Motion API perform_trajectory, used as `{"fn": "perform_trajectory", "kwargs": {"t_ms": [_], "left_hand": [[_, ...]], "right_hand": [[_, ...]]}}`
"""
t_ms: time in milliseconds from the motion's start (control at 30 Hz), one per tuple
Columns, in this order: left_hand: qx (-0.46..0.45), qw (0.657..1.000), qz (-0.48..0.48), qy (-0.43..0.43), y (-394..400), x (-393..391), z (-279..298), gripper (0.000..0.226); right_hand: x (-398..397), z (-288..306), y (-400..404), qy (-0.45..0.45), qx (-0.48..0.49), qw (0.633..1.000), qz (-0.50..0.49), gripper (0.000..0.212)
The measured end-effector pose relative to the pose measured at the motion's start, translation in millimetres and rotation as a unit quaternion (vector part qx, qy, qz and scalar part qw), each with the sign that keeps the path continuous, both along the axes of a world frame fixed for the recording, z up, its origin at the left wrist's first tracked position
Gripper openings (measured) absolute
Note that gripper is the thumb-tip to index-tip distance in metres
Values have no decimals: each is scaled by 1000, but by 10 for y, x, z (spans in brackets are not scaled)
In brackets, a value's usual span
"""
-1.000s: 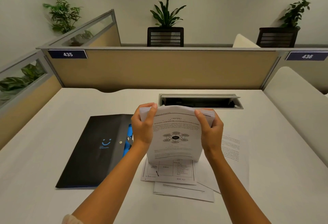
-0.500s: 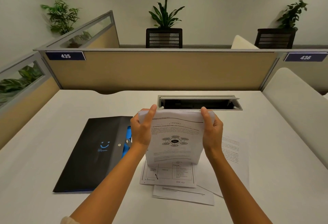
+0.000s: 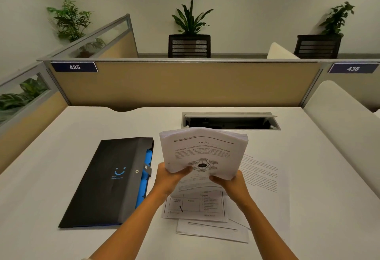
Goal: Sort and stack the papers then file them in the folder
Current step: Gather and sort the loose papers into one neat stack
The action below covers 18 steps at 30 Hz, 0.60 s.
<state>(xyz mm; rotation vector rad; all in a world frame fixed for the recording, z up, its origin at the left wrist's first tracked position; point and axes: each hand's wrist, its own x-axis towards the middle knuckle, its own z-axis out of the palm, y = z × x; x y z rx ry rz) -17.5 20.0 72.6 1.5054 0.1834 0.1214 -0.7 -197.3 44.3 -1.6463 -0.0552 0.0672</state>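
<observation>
I hold a thick stack of printed papers [image 3: 202, 150] above the desk, its top page showing text and an oval diagram. My left hand [image 3: 169, 178] grips its lower left corner and my right hand [image 3: 231, 184] grips its lower right edge. The stack tilts away from me and bows upward in the middle. Beneath it, loose sheets [image 3: 195, 206] lie spread on the desk, one with a table printed on it, another [image 3: 261, 172] off to the right. A black folder [image 3: 111, 179] with a blue smile logo and blue inner edge lies shut to the left.
A white desk [image 3: 51, 177] is bordered by tan partition panels [image 3: 185, 83] at the back and left. An open cable slot [image 3: 230, 120] sits just behind the stack. A white panel [image 3: 345, 128] rises at the right. Potted plants stand beyond the partition.
My hands have slid from the upper sides of the stack down to its bottom corners. The stack has lifted and tipped back, exposing more of the top page.
</observation>
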Motion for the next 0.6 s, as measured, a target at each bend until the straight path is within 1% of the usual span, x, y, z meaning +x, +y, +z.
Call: {"fn": "perform_trajectory", "kwargs": {"t_ms": [67, 167, 300, 333, 400, 467, 533, 600], "left_hand": [[7, 1000, 2, 24, -5, -10, -83, 39], [24, 999, 6, 27, -11, -7, -113, 35], [38, 999, 21, -1, -25, 13, -26, 26], [40, 999, 34, -10, -21, 21, 0, 23], [34, 996, 79, -24, 8, 40, 60, 18], [35, 990, 135, -31, 61, 58, 133, 17], [23, 983, 180, -41, 128, 66, 211, 13], [2, 977, 208, -39, 201, 62, 279, 11]], "right_hand": [[24, -47, -5, 8, -19, 1000, -7, 43], [55, -79, -10, 14, -34, 999, -18, 39], [72, -74, 16, 14, -28, 999, -34, 40], [70, -85, 30, 6, -39, 998, -42, 42], [53, -145, 58, 0, -93, 992, -82, 48], [28, -214, 116, 52, -185, 972, -133, 61], [-13, -266, 207, 140, -302, 932, -146, 90], [-69, -279, 321, 195, -375, 896, -133, 115]]}}
